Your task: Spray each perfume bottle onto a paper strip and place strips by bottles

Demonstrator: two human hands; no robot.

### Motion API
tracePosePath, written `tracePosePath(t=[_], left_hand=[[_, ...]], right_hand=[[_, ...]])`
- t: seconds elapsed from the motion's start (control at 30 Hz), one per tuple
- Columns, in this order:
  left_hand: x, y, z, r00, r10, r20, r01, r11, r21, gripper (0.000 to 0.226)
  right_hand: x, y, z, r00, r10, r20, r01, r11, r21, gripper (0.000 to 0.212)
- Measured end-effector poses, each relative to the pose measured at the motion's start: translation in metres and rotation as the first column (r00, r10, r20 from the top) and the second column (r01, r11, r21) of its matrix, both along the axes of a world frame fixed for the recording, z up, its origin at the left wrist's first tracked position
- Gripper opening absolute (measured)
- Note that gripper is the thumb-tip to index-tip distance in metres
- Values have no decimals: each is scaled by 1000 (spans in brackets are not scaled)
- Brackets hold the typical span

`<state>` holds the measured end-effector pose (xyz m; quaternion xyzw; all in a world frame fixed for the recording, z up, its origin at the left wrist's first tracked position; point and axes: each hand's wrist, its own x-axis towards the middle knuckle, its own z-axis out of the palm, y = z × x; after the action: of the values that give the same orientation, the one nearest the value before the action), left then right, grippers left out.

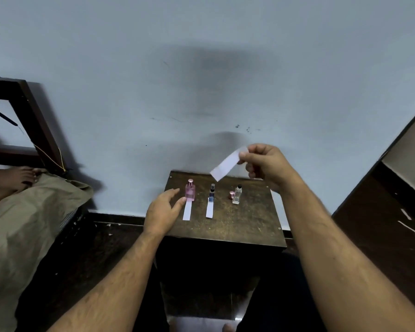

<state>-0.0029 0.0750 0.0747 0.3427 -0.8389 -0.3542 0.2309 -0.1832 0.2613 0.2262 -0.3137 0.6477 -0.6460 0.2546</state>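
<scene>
Head view: a small dark wooden table (225, 226) is seen from above, set against a pale wall. Three perfume bottles stand on it in a row: a pink bottle (190, 191) at the left, a blue bottle (211, 193) in the middle, and a clear bottle (237, 194) at the right, with a small pink cap (231, 195) just beside it. A paper strip (187, 210) lies flat in front of the pink bottle, and a second strip (210, 210) in front of the blue one. No strip is seen by the clear bottle.

A third strip (228, 163) is pinched at one end by the right hand (265, 165) and held in the air above the table's far edge, its free end slanting down. The left hand (162, 210) is relaxed, grasping nothing, with fingertips near the pink bottle and the first strip.

The strip is judged light and limp, best pinched at one end. The bottles look small, likely glass and easily tipped, best taken by the body.

At the far left, a bed with a tan cover (31, 226) is partly seen.
</scene>
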Motion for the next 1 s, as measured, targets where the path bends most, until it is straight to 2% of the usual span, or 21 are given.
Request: tracePosePath(t=[0.07,0.1,0.13,0.17,0.2,0.23,0.27,0.3,0.37,0.43,0.53,0.63,0.67,0.7,0.73,0.77,0.8,0.9,1.0], left_hand=[[-4,2,-6,1000,-16,23,18,998,-58,52],[-5,3,-10,999,-25,45,29,995,-95,55],[-5,3,-13,997,-29,68,38,990,-138,58],[-5,3,-17,996,-26,88,42,982,-183,63],[-5,2,-19,994,-20,105,44,973,-228,70],[-6,1,-22,991,-19,131,54,962,-267,77],[-6,1,-25,986,-22,167,71,952,-297,83],[-5,0,-30,980,-15,198,80,942,-327,86],[-4,-2,-38,968,-2,253,100,921,-377,91],[-1,-2,-49,950,1,311,123,918,-377,99],[-1,-4,-58,943,17,331,108,929,-353,104],[-2,-6,-59,943,47,330,72,937,-341,103],[-1,-7,-59,942,50,331,70,938,-341,103],[-1,-6,-60,942,46,332,75,937,-341,102],[-1,-6,-60,942,39,333,82,936,-342,101],[-1,-5,-60,942,32,334,90,934,-345,100],[-1,-5,-61,942,30,334,95,932,-350,100],[0,-6,-62,940,27,340,102,929,-355,100],[1,-6,-63,944,27,328,94,932,-349,100]], right_hand=[[-2,-1,9,971,121,205,-86,981,-171,34],[-2,-1,9,953,147,264,-94,975,-203,36],[-2,-3,3,981,78,179,-59,992,-109,34],[-3,-7,-10,994,-31,-102,43,992,122,29],[-8,-11,-28,886,-37,-462,232,898,374,20],[-9,-13,-42,757,8,-654,413,770,487,11],[-10,-13,-52,692,6,-722,506,709,491,10],[-9,-14,-55,731,-14,-682,456,754,473,11],[-11,-17,-50,892,-74,-447,238,916,323,12],[-9,-15,-34,971,-47,-235,87,982,165,12],[-4,-14,-12,997,66,-46,-66,998,-8,10],[-8,-18,-13,978,107,181,-91,992,-92,14],[-9,-21,-21,993,21,114,-21,1000,-2,13],[-12,-24,-36,991,-78,-108,97,978,183,13],[-14,-27,-51,930,-118,-349,249,900,358,12],[-13,-29,-63,863,-130,-489,366,827,426,12],[-11,-30,-70,864,-157,-479,377,831,408,11],[-10,-28,-73,959,-202,-200,244,946,212,6],[-8,-25,-55,992,-102,-73,113,979,169,7]])
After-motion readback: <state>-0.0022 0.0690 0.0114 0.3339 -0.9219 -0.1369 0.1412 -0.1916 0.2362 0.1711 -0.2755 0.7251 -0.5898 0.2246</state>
